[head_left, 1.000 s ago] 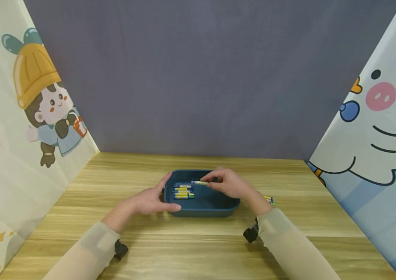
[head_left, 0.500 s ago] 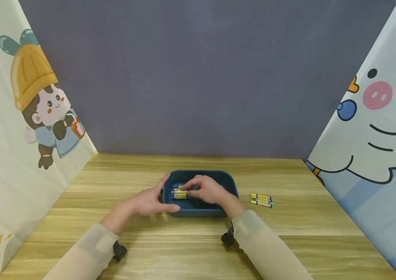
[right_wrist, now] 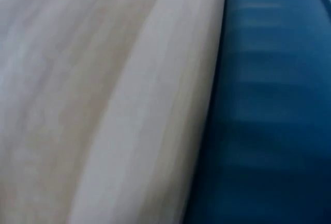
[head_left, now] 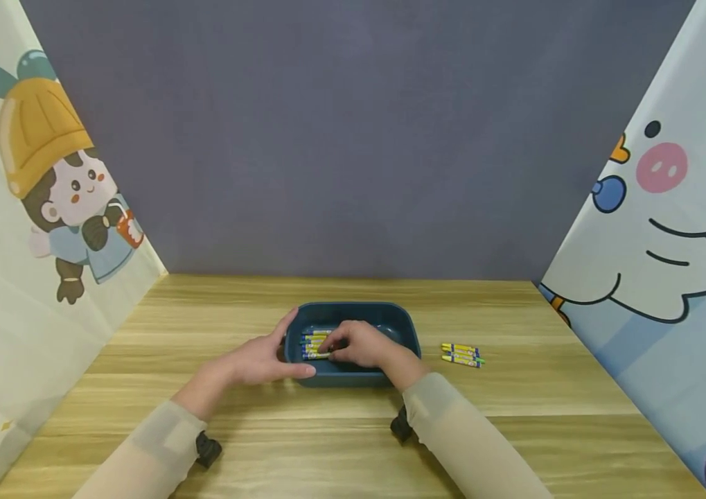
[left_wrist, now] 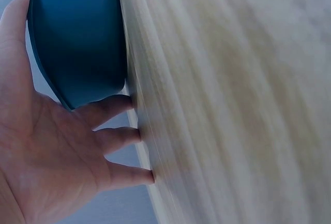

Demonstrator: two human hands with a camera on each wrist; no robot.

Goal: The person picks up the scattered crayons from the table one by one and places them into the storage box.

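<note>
A dark blue tray (head_left: 404, 326) sits near the middle of the wooden table (head_left: 515, 409), and inside it, toward its 9 o'clock end, a row of crayons (head_left: 314, 342) lies side by side. The left hand (head_left: 257, 360) cups the tray's 9 o'clock end, its fingers curved against the outer wall and its thumb along the near edge, steadying it. The right hand (head_left: 359, 344) reaches over the near rim into the tray, fingertips curled down onto the crayon nearest 6 o'clock in the row; whether they pinch it or only press it I cannot tell. About 3 more crayons (head_left: 461, 355) lie on the table at the tray's 3 o'clock, well apart from both hands. To do this well, the crayon wants nudging flush against its neighbours, parallel and ends level, while the left hand holds the tray firm.
</note>
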